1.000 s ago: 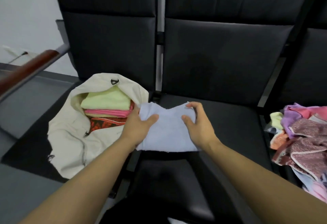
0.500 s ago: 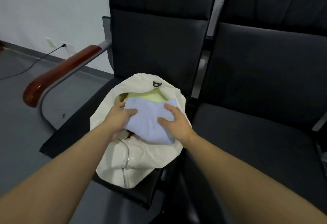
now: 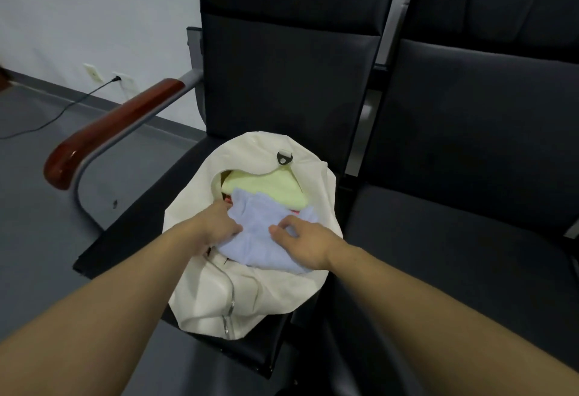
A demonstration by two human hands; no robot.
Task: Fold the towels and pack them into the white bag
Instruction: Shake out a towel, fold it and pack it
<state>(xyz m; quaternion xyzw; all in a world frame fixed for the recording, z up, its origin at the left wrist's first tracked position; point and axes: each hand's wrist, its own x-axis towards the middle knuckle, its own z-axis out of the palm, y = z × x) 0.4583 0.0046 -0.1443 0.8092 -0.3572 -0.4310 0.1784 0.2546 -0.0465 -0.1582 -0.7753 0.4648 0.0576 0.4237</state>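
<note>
The white bag (image 3: pixel 238 295) lies open on the left black seat. A folded light blue towel (image 3: pixel 257 236) sits in its mouth, over a pale yellow towel (image 3: pixel 269 185) and a strip of pink cloth. My left hand (image 3: pixel 216 226) grips the blue towel's left edge, fingers tucked under it inside the bag. My right hand (image 3: pixel 300 239) holds the towel's right side, thumb on top and fingers curled over the cloth.
A wooden armrest (image 3: pixel 112 126) on a grey metal frame stands left of the bag. The neighbouring black seat (image 3: pixel 454 239) lies to the right. A cable (image 3: pixel 62 110) runs from a wall socket across the grey floor.
Both hands carried the blue towel from the middle seat left into the bag's mouth and have pushed it lower. The view has swung left; the towel pile on the right is out of sight.
</note>
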